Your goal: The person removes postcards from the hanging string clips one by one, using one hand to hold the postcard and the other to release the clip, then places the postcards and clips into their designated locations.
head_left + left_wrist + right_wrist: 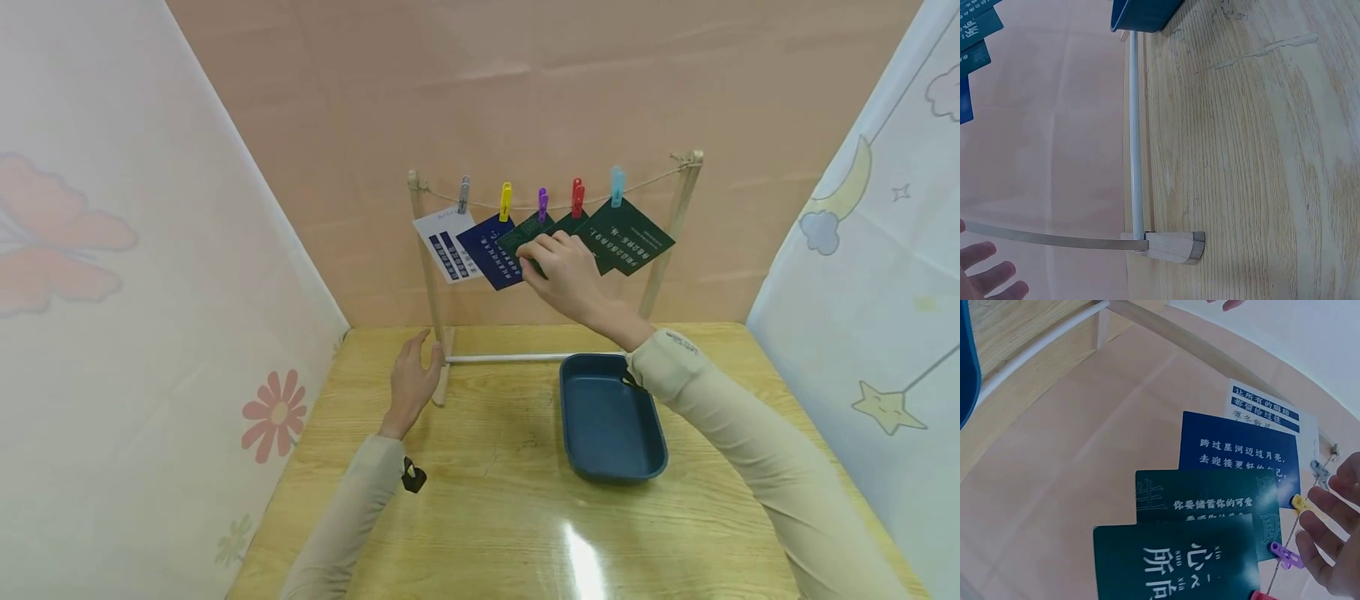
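Note:
Several cards hang from a string (654, 178) by small clothespins. A grey clothespin (463, 197) bears the white card (441, 225), a yellow clothespin (506, 200) the navy card (480, 242). Purple (1286, 555), red (577, 200) and light blue (617, 190) clothespins bear dark green cards (1210, 494). My right hand (566, 275) is raised before the green cards, partly covering them in the head view. In the right wrist view its loosely bent fingers lie close to the purple clothespin, with nothing held. My left hand (412, 379), empty with fingers spread, is beside the left wooden post (427, 283).
A dark blue tray (611, 417) stands on the wooden table (487, 483), below my right forearm. A white rod (510, 358) joins the feet of the wooden stand. Patterned panels (187, 292) rise on both sides, and a plain backdrop (525, 92) is behind.

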A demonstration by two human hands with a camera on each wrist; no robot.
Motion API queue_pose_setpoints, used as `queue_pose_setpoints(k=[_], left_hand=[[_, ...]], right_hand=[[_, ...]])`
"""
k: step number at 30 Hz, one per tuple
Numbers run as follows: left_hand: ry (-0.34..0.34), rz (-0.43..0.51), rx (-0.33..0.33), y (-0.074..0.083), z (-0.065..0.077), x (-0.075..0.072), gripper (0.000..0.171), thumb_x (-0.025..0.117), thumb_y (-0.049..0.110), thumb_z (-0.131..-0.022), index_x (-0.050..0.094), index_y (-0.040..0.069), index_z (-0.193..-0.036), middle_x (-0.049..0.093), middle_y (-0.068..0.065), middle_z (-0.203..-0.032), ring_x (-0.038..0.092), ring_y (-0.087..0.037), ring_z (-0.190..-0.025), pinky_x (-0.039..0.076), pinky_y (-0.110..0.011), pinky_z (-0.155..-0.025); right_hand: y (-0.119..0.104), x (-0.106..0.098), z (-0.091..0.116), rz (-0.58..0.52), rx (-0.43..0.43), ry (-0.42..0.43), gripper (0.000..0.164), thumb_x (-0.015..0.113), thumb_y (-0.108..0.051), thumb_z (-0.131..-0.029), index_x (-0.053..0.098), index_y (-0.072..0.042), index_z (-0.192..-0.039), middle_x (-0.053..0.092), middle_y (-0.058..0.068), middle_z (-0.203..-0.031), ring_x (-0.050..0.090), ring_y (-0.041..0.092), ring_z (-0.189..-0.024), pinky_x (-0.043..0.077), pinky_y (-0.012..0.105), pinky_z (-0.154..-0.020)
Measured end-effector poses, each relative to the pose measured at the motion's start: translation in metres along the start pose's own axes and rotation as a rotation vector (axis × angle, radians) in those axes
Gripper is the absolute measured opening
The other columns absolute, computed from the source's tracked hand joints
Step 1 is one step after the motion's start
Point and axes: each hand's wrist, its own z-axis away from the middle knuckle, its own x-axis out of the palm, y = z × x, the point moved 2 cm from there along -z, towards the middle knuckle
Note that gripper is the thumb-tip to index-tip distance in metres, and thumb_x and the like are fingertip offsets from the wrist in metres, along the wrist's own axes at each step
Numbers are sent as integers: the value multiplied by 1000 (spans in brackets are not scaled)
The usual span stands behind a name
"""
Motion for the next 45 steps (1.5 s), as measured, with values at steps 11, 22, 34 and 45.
queue_pose_setpoints(k=[11, 22, 34, 45], left_hand=[[-1, 54, -19, 5, -5, 1, 49, 48, 35, -104, 51, 3, -141, 54, -19, -137, 50, -39, -125, 41, -57, -100], [73, 124, 20, 12, -16, 5, 47, 49, 32, -104, 54, -2, -137, 58, -19, -131, 55, -34, -117, 46, -50, -95], [103, 283, -17, 25, -23, 11, 38, 53, 22, -104, 54, 1, -137, 60, -19, -129, 61, -35, -111, 50, -51, -92], [117, 290, -42, 24, -30, 11, 39, 50, 25, -105, 55, -1, -134, 60, -18, -126, 61, -34, -111, 49, -49, -93]], right_hand=[[-8, 4, -15, 6, 1, -16, 12, 67, -11, -94, 74, -2, -100, 69, 10, -95, 56, 29, -82, 43, 40, -68], [-10, 6, -27, 14, 13, -32, 15, 67, -16, -95, 73, -3, -101, 68, 10, -95, 53, 28, -78, 44, 40, -71], [-8, 9, -37, 9, 52, -34, 18, 68, -19, -95, 72, -3, -101, 70, 12, -100, 57, 30, -87, 46, 45, -79], [-13, 10, -48, 34, 71, -5, 18, 68, -21, -95, 74, -5, -98, 72, 10, -100, 60, 32, -102, 45, 47, -88]])
